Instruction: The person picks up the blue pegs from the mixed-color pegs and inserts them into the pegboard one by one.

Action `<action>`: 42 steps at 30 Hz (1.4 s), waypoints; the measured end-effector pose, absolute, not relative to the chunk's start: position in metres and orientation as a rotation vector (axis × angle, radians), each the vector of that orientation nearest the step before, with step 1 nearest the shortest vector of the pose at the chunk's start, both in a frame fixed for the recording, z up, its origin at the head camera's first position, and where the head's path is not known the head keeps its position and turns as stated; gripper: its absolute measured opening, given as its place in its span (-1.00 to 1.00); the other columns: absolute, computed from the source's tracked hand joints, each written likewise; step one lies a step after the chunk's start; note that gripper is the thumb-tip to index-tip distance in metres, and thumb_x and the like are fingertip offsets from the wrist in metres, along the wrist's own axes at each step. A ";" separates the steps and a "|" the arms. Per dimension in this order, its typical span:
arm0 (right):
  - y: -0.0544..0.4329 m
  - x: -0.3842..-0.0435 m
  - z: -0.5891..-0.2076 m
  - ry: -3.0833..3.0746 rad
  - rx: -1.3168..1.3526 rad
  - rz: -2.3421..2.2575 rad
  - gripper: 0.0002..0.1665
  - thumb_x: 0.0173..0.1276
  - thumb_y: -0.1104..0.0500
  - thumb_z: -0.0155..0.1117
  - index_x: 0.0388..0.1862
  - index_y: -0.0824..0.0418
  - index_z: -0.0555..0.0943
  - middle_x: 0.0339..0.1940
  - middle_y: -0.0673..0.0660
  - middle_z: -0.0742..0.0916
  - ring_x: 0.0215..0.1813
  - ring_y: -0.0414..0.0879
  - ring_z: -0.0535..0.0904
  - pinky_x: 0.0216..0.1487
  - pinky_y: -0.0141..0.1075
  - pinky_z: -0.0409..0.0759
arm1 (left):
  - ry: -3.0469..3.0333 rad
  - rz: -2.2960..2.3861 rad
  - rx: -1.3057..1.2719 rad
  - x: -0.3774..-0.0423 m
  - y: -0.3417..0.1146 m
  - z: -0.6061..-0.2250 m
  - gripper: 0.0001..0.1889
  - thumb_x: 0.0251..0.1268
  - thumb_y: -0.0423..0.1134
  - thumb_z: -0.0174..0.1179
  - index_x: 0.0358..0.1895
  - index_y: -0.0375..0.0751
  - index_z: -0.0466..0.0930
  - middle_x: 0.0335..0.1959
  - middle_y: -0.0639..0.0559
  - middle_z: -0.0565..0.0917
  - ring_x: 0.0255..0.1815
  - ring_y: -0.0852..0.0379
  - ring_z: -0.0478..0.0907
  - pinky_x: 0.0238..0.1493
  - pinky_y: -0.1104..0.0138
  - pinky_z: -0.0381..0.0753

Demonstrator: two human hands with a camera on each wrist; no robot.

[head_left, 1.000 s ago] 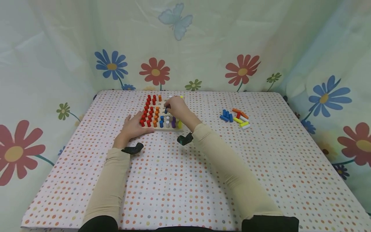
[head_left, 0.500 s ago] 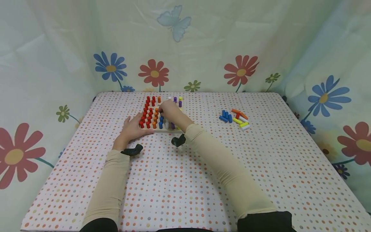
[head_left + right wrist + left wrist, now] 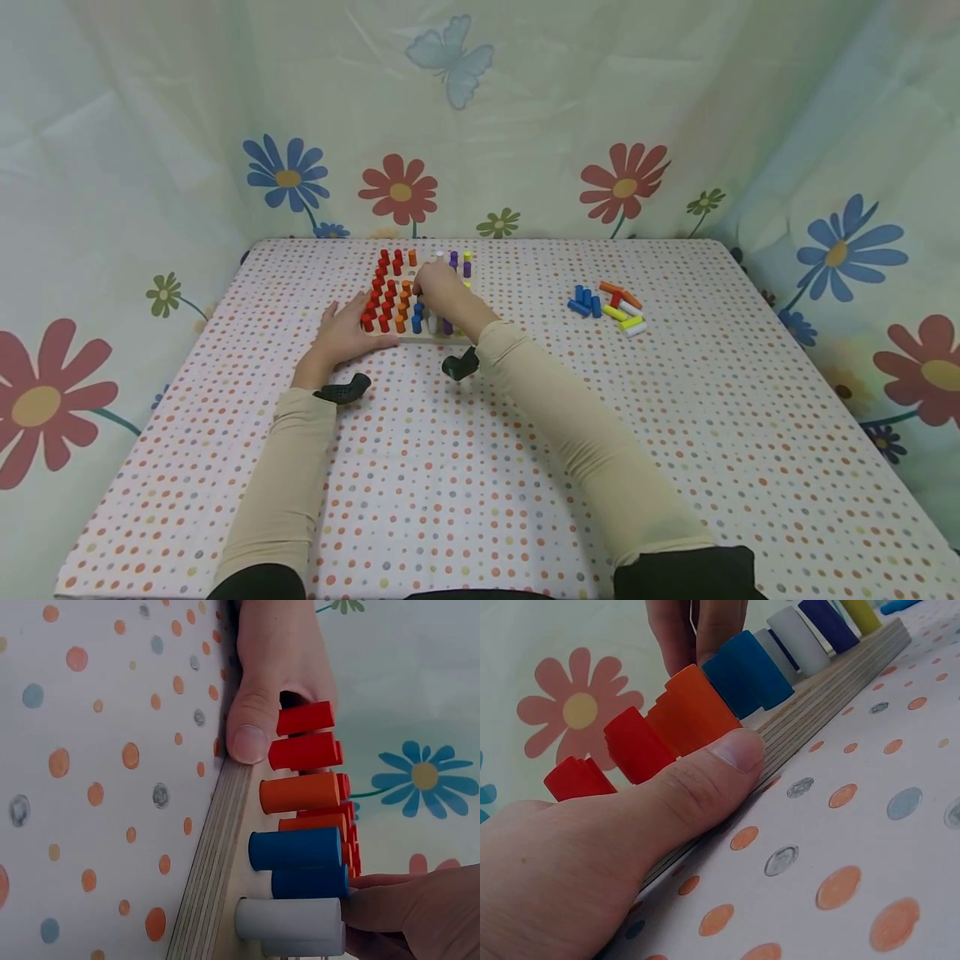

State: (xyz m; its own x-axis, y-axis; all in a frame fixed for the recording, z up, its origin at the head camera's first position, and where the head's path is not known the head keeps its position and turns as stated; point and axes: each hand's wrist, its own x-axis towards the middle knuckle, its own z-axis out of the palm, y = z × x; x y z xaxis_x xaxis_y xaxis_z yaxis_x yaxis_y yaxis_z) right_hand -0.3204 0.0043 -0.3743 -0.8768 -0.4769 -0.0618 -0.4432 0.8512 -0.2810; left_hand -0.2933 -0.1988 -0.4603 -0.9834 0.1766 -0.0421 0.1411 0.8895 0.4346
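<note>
A wooden pegboard (image 3: 420,339) carries columns of upright pegs in red, orange, blue, white, purple and yellow. My left hand (image 3: 343,337) rests against its near left corner, the thumb (image 3: 697,772) along the front edge and the other fingers spread by the left side. Over the board's middle is my right hand (image 3: 442,292), fingertips down in the blue column. It pinches a blue peg there, mostly hidden by the hand. In the right wrist view, that hand's fingers reach in behind the front blue peg (image 3: 296,849) and white peg (image 3: 289,919).
To the right of the board lies a loose pile of pegs: blue pegs (image 3: 587,302), orange pegs (image 3: 611,287), a red one, yellow pegs (image 3: 615,312) and white pegs (image 3: 635,329). A dotted cloth (image 3: 420,500) covers the table. A flowered curtain (image 3: 525,100) hangs behind.
My right hand has moved slightly left and nearer with the blue peg, down into the blue column, uncovering purple pegs at the back. The left hand keeps its place.
</note>
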 end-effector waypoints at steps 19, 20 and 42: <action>0.020 -0.313 -0.367 3.004 -0.732 -0.374 -0.63 0.38 0.27 0.16 0.15 0.18 0.60 0.13 0.10 0.68 0.18 -0.03 0.56 0.21 -0.26 0.53 | 2.961 0.674 0.264 -0.291 -0.198 -0.458 0.37 -0.33 0.66 0.10 0.51 -0.23 -0.07 0.54 -0.17 0.01 0.55 -0.12 -0.05 0.50 -0.08 -0.39; 0.025 -0.312 -0.365 3.014 -0.723 -0.396 -0.64 0.38 0.29 0.15 0.14 0.19 0.61 0.11 0.10 0.68 0.15 -0.04 0.58 0.17 -0.27 0.55 | 2.959 0.674 0.262 -0.291 -0.198 -0.458 0.37 -0.33 0.67 0.10 0.52 -0.22 -0.07 0.54 -0.17 0.00 0.55 -0.12 -0.06 0.50 -0.08 -0.39; 0.159 -0.298 -0.371 3.286 -0.098 -0.638 -0.74 0.40 0.22 0.12 -0.03 0.21 0.68 -0.11 0.17 0.73 -0.07 0.03 0.63 -0.06 -0.12 0.61 | 2.978 0.673 0.275 -0.292 -0.200 -0.459 0.40 -0.37 0.69 0.08 0.52 -0.22 -0.08 0.54 -0.19 0.01 0.55 -0.13 -0.06 0.50 -0.09 -0.38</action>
State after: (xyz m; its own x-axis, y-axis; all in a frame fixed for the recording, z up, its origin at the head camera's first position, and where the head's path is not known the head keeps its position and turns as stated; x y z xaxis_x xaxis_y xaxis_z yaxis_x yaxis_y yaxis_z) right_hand -0.2982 0.1592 -0.3710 -0.9768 -0.0175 0.2132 -0.0960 0.9266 -0.3636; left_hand -0.2917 -0.1999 -0.4593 -0.9810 0.1907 -0.0351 0.1571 0.8878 0.4326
